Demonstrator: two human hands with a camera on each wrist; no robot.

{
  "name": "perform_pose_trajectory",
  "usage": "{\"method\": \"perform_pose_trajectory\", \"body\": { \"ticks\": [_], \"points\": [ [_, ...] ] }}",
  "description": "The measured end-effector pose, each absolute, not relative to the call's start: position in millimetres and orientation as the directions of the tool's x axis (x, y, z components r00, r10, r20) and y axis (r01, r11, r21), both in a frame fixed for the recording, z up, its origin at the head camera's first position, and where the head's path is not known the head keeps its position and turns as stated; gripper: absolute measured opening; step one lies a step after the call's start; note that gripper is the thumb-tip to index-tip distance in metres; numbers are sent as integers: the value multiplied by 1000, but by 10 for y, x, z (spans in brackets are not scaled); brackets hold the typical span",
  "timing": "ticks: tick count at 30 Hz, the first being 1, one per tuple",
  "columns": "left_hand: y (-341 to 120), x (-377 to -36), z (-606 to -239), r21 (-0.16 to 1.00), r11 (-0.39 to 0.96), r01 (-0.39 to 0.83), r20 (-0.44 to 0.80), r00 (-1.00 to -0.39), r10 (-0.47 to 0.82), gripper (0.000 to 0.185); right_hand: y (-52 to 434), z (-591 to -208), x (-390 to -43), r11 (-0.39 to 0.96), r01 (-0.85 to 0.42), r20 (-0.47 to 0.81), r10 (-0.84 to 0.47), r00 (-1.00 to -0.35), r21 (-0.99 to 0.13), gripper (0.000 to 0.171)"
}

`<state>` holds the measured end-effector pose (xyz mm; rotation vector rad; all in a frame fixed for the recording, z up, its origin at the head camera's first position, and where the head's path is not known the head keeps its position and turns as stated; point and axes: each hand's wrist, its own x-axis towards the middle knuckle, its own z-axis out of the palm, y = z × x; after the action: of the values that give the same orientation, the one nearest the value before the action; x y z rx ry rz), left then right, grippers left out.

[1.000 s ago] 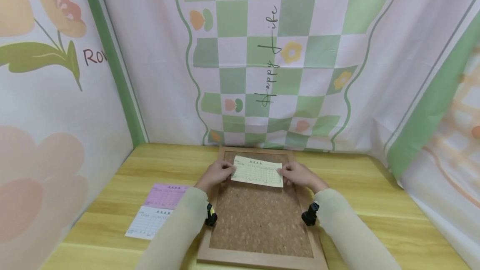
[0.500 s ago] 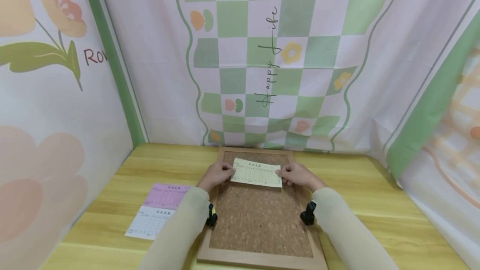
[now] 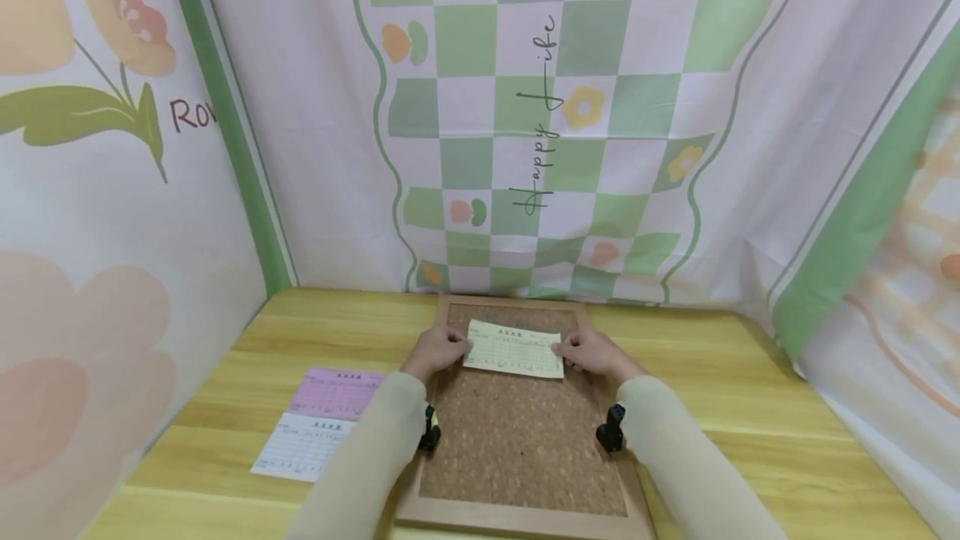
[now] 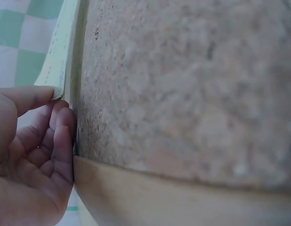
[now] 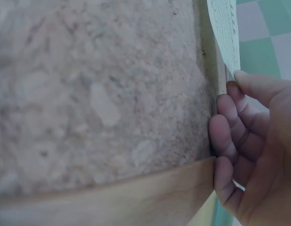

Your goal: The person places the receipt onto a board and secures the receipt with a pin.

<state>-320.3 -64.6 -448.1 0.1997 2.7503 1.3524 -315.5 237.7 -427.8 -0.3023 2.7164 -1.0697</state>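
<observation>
A pale yellow printed form slip (image 3: pixel 514 350) is stretched between both hands over the far part of a wood-framed cork board (image 3: pixel 525 448). My left hand (image 3: pixel 438 351) pinches the slip's left edge between thumb and forefinger; in the left wrist view the other fingers of that hand (image 4: pixel 39 146) are curled down close to the board's frame. On the opposite edge, my right hand (image 3: pixel 592 352) pinches the slip with thumb and forefinger. The right wrist view shows the remaining fingers of this hand (image 5: pixel 251 136) bent against the cork and frame.
To the left on the wooden table (image 3: pixel 217 415) lie a pink form slip (image 3: pixel 333 392) and a white one (image 3: pixel 300 446), partly covered by the left sleeve. A checkered curtain (image 3: pixel 525 148) hangs behind the table, with printed cloth at both sides.
The yellow slip has come slightly lower in the head view, toward the board. Both hands keep their pinch, and the forearms have shifted a little inward.
</observation>
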Motion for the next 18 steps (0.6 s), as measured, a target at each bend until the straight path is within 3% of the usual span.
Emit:
{"method": "perform_pose_trajectory", "body": {
  "ticks": [18],
  "points": [
    [-586,-3176,-4415,710,691,135,36,-987,156,19,2376,-4293,-3167,732,-137,-105,-274,-956,-667,45]
  ]
}}
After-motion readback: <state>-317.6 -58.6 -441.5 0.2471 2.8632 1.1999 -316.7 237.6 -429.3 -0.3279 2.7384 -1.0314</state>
